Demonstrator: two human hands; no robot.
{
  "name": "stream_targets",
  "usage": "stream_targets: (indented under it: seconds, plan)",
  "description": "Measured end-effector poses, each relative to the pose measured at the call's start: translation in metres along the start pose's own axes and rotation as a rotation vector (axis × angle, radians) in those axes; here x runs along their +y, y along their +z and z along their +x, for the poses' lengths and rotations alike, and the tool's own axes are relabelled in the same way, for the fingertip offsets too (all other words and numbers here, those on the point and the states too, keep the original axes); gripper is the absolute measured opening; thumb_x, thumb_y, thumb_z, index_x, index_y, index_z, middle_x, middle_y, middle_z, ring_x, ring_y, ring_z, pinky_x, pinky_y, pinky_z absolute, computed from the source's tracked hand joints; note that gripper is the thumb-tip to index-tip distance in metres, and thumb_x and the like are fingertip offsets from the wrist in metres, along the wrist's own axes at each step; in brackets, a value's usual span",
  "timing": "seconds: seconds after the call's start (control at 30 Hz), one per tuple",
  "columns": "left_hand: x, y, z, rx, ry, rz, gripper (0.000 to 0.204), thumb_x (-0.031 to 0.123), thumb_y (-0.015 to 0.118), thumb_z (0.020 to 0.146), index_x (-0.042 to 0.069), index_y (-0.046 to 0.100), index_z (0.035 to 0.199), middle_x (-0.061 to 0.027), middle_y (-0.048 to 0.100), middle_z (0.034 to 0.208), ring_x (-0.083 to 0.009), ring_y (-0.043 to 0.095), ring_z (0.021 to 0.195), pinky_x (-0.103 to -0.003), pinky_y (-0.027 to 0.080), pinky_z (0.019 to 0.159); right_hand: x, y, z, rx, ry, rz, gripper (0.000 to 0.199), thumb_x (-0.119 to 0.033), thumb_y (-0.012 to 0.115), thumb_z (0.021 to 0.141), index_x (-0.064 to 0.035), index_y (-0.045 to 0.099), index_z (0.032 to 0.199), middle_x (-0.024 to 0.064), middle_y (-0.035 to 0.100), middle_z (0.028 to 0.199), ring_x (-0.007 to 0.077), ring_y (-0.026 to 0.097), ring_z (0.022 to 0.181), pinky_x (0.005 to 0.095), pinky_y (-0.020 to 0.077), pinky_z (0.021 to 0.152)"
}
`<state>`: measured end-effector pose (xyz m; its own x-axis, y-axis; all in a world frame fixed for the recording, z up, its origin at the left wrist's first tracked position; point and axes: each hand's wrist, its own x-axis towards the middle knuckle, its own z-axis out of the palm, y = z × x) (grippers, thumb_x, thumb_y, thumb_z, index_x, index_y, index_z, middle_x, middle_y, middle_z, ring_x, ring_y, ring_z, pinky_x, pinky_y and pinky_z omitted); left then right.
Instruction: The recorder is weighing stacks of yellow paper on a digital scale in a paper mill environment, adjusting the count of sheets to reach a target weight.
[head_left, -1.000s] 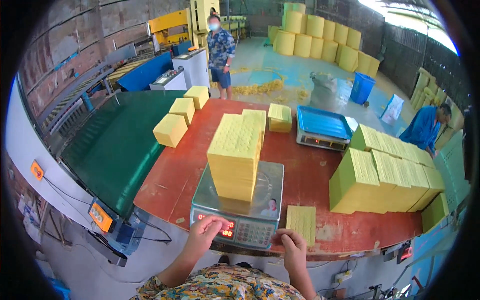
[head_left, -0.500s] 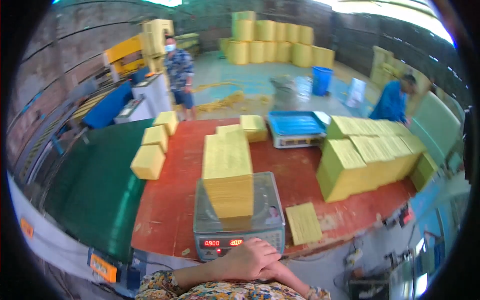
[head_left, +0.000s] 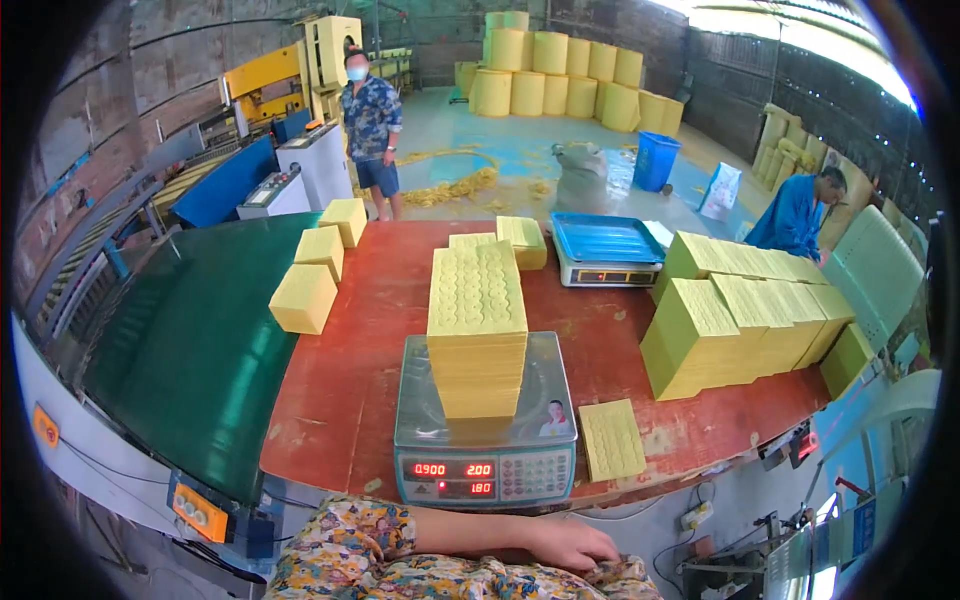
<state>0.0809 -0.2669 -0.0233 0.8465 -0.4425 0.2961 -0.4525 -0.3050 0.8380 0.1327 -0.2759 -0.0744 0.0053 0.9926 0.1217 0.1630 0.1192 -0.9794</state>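
Note:
My left forearm lies across the bottom of the head view, and my left hand (head_left: 572,543) rests low against the flowered clothing at my front. Its fingers droop loosely, with nothing seen in them. My right hand is hidden. Just beyond my arm stands a digital scale (head_left: 545,372) with lit red figures. A tall stack of yellow paper sheets (head_left: 478,365), embossed with wavy rings on top, sits upright on its plate. Right of the scale, a single thin yellow bundle (head_left: 612,440) lies flat on the red table (head_left: 340,400). Neither is touched by my hand.
Several yellow paper blocks (head_left: 303,298) line the table's left edge by a green conveyor belt (head_left: 180,370). Rows of yellow stacks (head_left: 695,340) fill the right side. A second scale with a blue tray (head_left: 605,240) stands behind. Two people are farther back.
My hands were crossed at the scale's front edge; the left has dropped lower and right, and the right has gone out of sight. The scale's display is now uncovered.

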Motion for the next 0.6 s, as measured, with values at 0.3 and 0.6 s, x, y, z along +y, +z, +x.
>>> stream_targets:
  seconds: [0.3,0.6]
  plan:
    - [0.010,-0.021,-0.005,0.054,-0.445,-0.209,0.030,0.026,0.067,0.081,-0.001,0.060,0.091,-0.0123,0.064,0.081,-0.0218,0.061,0.077,-0.035,0.048,0.069,0.015,-0.006,-0.012,-0.142,0.021,-0.008,0.029,-0.010,0.053,0.096,0.0019,0.056,0.122,0.0105,0.057,0.126,0.0175,0.057,0.107,0.0331,0.0467,0.093]
    - [0.000,-0.006,-0.005,0.144,-0.521,-0.058,0.027,0.028,0.065,0.085,0.002,0.059,0.078,-0.0093,0.060,0.073,-0.0218,0.058,0.069,-0.037,0.045,0.063,0.027,-0.010,-0.020,-0.304,0.036,-0.012,0.030,-0.010,0.054,0.096,0.0019,0.056,0.123,0.0104,0.056,0.127,0.0177,0.057,0.108,0.0332,0.0465,0.094]
